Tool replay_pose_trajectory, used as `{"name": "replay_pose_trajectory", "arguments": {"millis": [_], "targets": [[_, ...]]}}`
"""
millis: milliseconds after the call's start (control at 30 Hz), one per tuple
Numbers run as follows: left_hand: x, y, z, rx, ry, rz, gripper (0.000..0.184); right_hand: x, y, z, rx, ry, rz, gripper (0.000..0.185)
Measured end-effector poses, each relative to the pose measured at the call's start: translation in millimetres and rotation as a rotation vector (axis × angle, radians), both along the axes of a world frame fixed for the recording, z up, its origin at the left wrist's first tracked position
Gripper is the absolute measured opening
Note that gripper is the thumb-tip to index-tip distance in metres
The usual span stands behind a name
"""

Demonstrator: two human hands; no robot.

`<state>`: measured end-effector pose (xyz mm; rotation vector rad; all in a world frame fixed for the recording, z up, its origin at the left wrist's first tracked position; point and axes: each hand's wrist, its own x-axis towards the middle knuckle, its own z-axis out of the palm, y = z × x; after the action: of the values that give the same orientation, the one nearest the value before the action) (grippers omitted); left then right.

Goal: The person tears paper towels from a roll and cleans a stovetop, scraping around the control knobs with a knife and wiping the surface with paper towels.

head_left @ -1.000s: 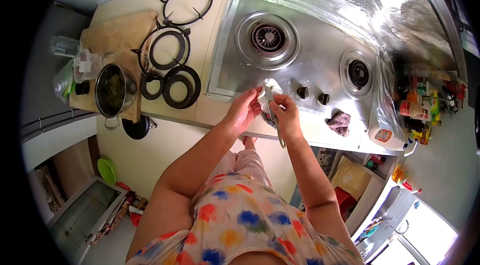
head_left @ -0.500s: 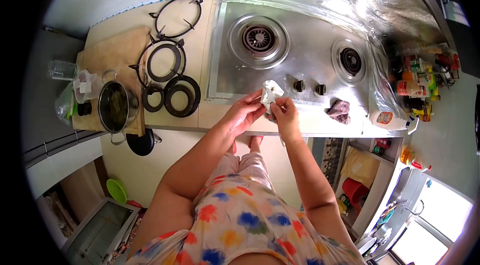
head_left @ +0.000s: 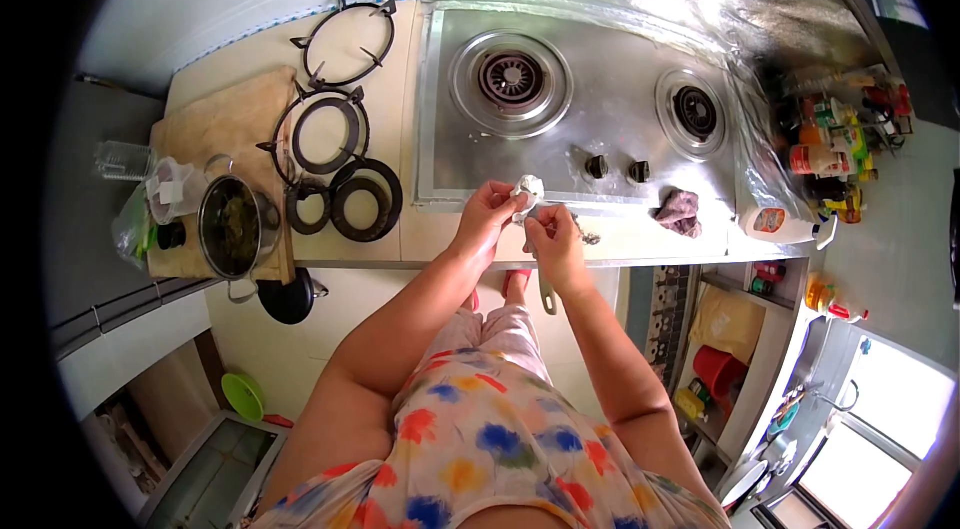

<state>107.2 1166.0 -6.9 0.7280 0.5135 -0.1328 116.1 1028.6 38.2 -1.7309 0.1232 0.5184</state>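
Note:
My left hand (head_left: 484, 219) is closed on a crumpled white tissue (head_left: 529, 189) at the front edge of the stove. Close beside it, my right hand (head_left: 556, 241) is closed around a tool with a pale green handle (head_left: 547, 295). The handle hangs down past the counter edge. A greyish part shows between the two hands, but my fingers cover most of it and its kind is unclear. Small dark crumbs or a scrubber-like clump (head_left: 590, 238) lie on the counter just right of my right hand.
The steel gas stove (head_left: 610, 69) has two bare burners and two knobs. Black pan supports and rings (head_left: 368, 197) lie to the left, near a pot (head_left: 268, 229) on a wooden board (head_left: 250, 109). At right are a dark cloth (head_left: 679, 214) and a spray bottle (head_left: 775, 224).
The white tissue is bunched smaller and sits lower. My right hand has shifted slightly left and down, and more of the tool's handle and the dark clump now show.

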Motion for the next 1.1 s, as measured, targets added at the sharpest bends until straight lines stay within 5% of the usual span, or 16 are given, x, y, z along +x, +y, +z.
{"name": "replay_pose_trajectory", "arguments": {"millis": [300,433,567,700,800,1100], "targets": [[16.7,1.5,-5.2,0.097,0.029,-0.064,0.021,-17.2,-5.8,-2.1,-0.229,-0.308,0.131,0.027],[24.3,0.9,-8.9,0.101,0.196,0.202,0.024,-12.5,-21.4,6.4,-0.319,-0.319,0.204,0.031],[25.4,23.0,-43.1,0.631,-0.049,-0.023,0.023,-3.7,-47.7,-0.5,-0.449,-0.199,0.037,0.029],[27.5,31.6,-47.7,1.487,-0.387,-0.091,0.035,17.9,-65.0,-17.3,-0.814,-0.523,0.065,0.034],[25.0,20.1,-33.5,1.617,-0.390,0.041,0.040,25.3,-72.1,-30.1,-0.956,-0.555,0.117,0.038],[10.0,25.8,-44.3,1.709,-0.536,-0.107,0.040,19.7,-79.1,-60.0,-1.034,-0.589,0.056,0.031]]}}
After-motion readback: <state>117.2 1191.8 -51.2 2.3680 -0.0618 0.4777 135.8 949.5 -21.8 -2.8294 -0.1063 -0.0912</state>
